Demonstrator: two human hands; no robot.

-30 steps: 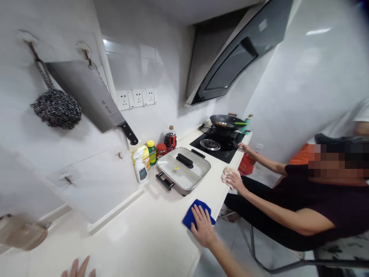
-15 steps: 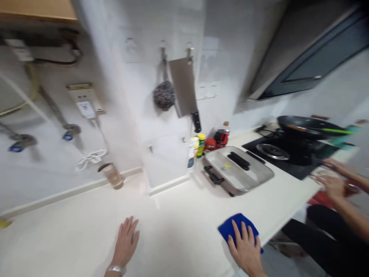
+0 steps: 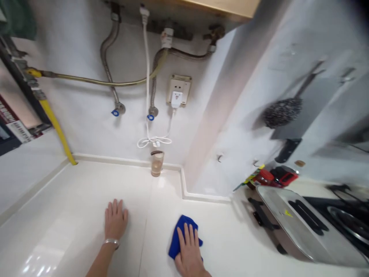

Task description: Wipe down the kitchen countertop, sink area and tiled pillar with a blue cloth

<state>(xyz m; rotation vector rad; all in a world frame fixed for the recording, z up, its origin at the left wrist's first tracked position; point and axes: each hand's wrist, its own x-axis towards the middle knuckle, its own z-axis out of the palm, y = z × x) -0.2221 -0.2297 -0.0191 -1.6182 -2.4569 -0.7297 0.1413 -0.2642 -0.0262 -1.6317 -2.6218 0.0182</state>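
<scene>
My right hand (image 3: 189, 246) presses flat on a blue cloth (image 3: 176, 241), its fingers spread over the fabric. The cloth lies bunched on the white countertop (image 3: 155, 215), partly hidden under the palm. To the left, my left hand (image 3: 115, 222) rests palm down on the bare counter, fingers stretched out, with a bracelet at the wrist. Beyond both hands, a clear cup (image 3: 157, 165) with brownish contents and a dark piece at its rim stands against the wall.
An electric pan (image 3: 305, 227) with a lid stands at the right, beside a black stove (image 3: 346, 215). A cleaver (image 3: 300, 111) and a scrubber (image 3: 284, 111) hang from wall hooks. A yellow hose (image 3: 57, 127) meets the counter at the back left. A white cord (image 3: 154, 140) hangs above the cup.
The view has swung left, bringing in the hoses and back left corner. My right hand and the cloth have moved left along the counter, away from its front edge. The other person has left view.
</scene>
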